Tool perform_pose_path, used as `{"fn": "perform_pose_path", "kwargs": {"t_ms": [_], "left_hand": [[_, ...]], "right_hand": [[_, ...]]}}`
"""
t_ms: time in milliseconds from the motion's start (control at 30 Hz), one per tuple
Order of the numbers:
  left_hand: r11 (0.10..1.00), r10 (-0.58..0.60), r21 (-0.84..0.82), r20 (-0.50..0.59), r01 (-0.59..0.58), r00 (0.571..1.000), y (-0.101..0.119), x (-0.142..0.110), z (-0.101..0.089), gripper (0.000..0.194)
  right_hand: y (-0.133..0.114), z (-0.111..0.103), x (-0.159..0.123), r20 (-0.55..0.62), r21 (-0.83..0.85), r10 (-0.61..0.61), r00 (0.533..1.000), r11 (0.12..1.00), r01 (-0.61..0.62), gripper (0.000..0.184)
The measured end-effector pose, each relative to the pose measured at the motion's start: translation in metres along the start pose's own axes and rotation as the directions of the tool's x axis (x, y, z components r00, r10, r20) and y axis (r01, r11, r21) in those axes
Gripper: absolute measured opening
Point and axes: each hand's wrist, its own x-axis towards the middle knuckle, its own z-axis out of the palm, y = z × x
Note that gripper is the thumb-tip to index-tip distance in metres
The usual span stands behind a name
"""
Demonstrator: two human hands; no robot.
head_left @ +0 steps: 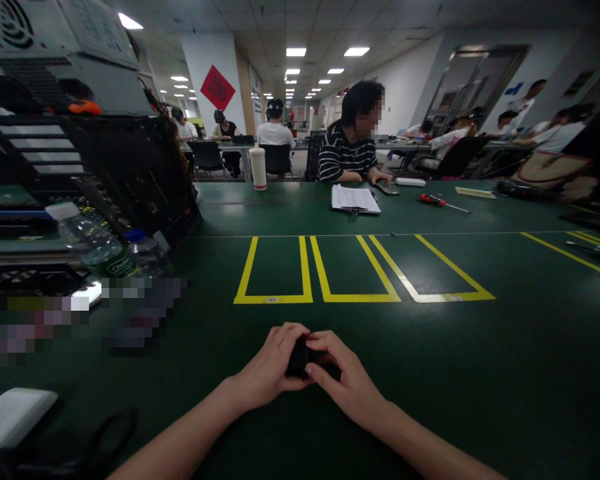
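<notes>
The black object (299,361) was between both hands, low over or on the tabletop (430,373), nearer than the yellow tape (280,299). The left hand (267,370) had its fingers curled around it; the right hand (353,383) pinched its right side. This looked like two-handed handling; the next move seemed to call for one steady grip.

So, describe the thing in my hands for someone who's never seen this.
On the green table, find the yellow tape outlines. Nearer the camera, the left hand and right hand hold a small black object. Unlike the bright tape, it's dark and clasped between both hands.
</notes>
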Motion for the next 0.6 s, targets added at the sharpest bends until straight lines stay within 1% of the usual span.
{"fn": "perform_pose_path", "kwargs": {"t_ms": [100, 200, 267, 367, 467, 533, 600], "left_hand": [[1.000, -0.008, -0.012, -0.006, 0.008, 1.000, 0.0000, -0.0001, -0.0002, 0.058], [1.000, -0.013, -0.015, -0.007, 0.013, 1.000, -0.0014, -0.0001, 0.0011, 0.059], [1.000, -0.007, -0.012, 0.006, 0.008, 1.000, -0.0014, -0.0002, 0.0009, 0.059], [1.000, 0.001, -0.007, 0.010, -0.001, 1.000, 0.0000, -0.0003, -0.0010, 0.060], [1.000, -0.007, 0.007, 0.023, 0.007, 1.000, 0.0009, -0.0002, -0.0024, 0.061], [1.000, -0.004, 0.014, 0.024, 0.003, 1.000, 0.0009, 0.0000, -0.0023, 0.061], [1.000, 0.014, 0.024, 0.007, -0.014, 1.000, 0.0010, 0.0004, -0.0018, 0.060]], "right_hand": [[0.0025, 0.0004, 0.0027, -0.014, 0.045, 0.032, 0.999, 0.998, -0.032, 0.018], [0.0017, -0.0007, 0.0048, 0.014, 0.103, 0.116, 0.993, 0.988, -0.117, 0.028], [0.0007, -0.0015, 0.0049, 0.034, 0.101, 0.135, 0.990, 0.985, -0.137, 0.030], [0.0014, -0.0018, 0.0032, 0.042, 0.066, 0.080, 0.996, 0.994, -0.083, 0.025], [0.0039, -0.0012, 0.0012, 0.033, 0.049, 0.016, 0.999, 0.999, -0.017, 0.028], [0.0050, -0.0010, 0.0009, 0.033, 0.048, -0.003, 0.999, 0.999, 0.001, 0.028], [0.0051, -0.0010, 0.0018, 0.030, 0.051, 0.002, 1.000, 0.999, -0.003, 0.024]]}}
